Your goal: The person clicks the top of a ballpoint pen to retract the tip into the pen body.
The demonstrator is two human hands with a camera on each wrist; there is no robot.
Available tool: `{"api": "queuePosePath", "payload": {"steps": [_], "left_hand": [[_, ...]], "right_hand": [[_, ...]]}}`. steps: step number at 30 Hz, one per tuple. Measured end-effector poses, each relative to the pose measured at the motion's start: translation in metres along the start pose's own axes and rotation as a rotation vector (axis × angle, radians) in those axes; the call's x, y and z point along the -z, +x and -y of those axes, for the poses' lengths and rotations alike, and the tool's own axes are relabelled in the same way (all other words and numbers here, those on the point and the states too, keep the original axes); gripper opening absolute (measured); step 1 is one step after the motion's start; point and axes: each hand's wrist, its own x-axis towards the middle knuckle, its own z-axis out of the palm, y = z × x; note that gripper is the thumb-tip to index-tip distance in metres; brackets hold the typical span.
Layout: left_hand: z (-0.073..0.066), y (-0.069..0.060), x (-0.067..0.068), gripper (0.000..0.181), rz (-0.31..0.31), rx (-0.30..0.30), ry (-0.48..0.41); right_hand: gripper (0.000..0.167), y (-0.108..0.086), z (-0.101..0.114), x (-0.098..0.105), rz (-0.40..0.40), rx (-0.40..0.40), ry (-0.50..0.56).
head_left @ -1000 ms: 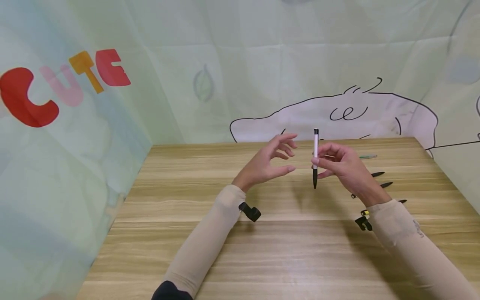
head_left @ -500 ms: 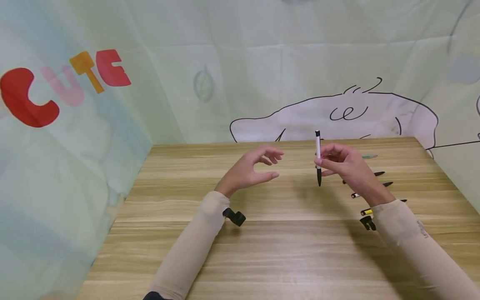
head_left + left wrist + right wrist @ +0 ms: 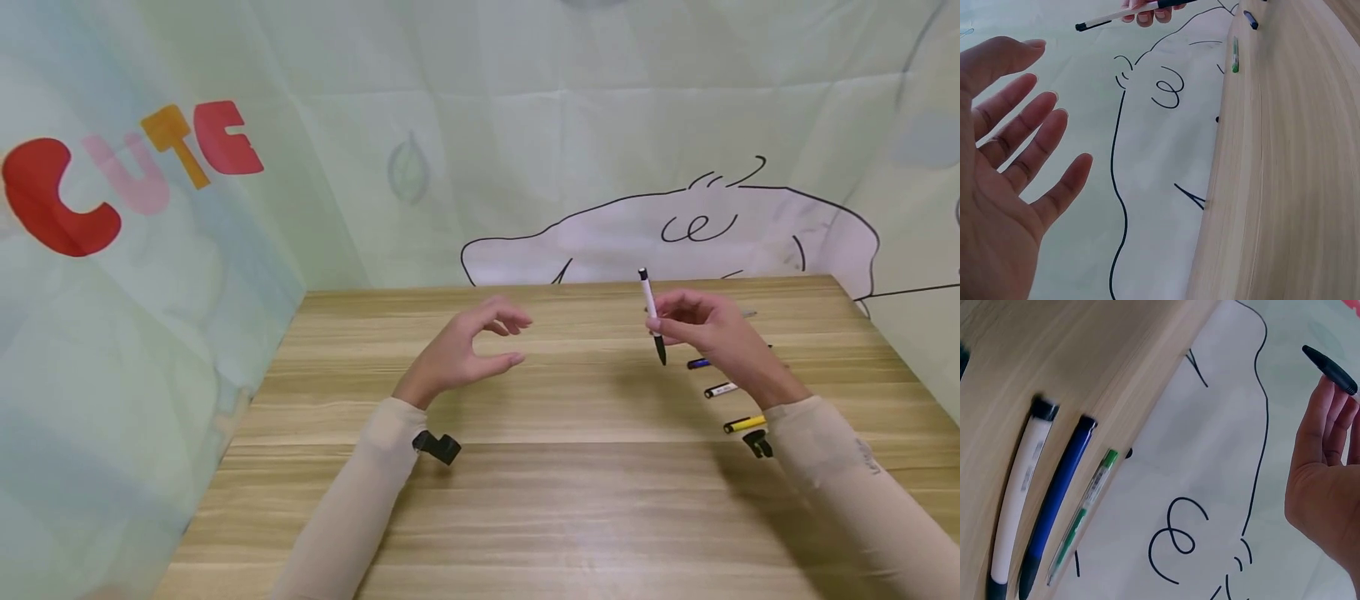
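Thumb and fingers of my right hand (image 3: 712, 329) pinch a white pen (image 3: 649, 293) with black ends. In the head view it is held in the air above the table, slightly tilted, its black tip pointing down. The right wrist view shows just the black tip part of this pen (image 3: 1330, 370) past the fingers. My left hand (image 3: 459, 348) hovers to the left, apart from the pen, holding nothing. In the left wrist view the fingers of that hand (image 3: 1007, 150) are spread and relaxed.
On the wooden table (image 3: 525, 517), under and beside my right forearm, lie a yellow pen (image 3: 742, 424), another white pen (image 3: 1019, 494), a blue pen (image 3: 1063, 487) and a clear green pen (image 3: 1082, 519). A printed cloth (image 3: 360, 150) rises behind and left of the table.
My left hand has moved left and slightly down, away from the pen. The right hand has shifted a little right, and the pen has gone from upright to slightly tilted.
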Motion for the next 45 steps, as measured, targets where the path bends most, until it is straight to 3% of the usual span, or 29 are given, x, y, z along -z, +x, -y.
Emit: {"api": "queuePosePath", "payload": {"steps": [2, 8, 22, 28, 41, 45], "left_hand": [[-0.011, -0.003, 0.003, 0.04, -0.012, 0.004, -0.001], [-0.01, -0.013, 0.01, 0.042, -0.034, 0.014, 0.012], [-0.01, -0.036, 0.025, 0.04, -0.065, 0.05, 0.019], [-0.01, -0.042, 0.029, 0.04, -0.068, 0.063, 0.033], [-0.008, -0.052, 0.035, 0.043, -0.066, 0.074, 0.058], [-0.009, -0.053, 0.036, 0.042, -0.069, 0.084, 0.054]], "right_hand": [[0.032, 0.001, -0.003, 0.005, -0.001, 0.003, -0.014], [0.026, 0.001, -0.008, 0.017, -0.007, 0.043, -0.09], [0.023, 0.002, -0.018, 0.041, -0.01, 0.031, -0.341], [0.02, 0.004, -0.025, 0.052, 0.039, 0.071, -0.439], [0.024, 0.007, -0.038, 0.076, 0.068, 0.05, -0.525], [0.027, 0.009, -0.041, 0.083, 0.1, 0.045, -0.51]]}}
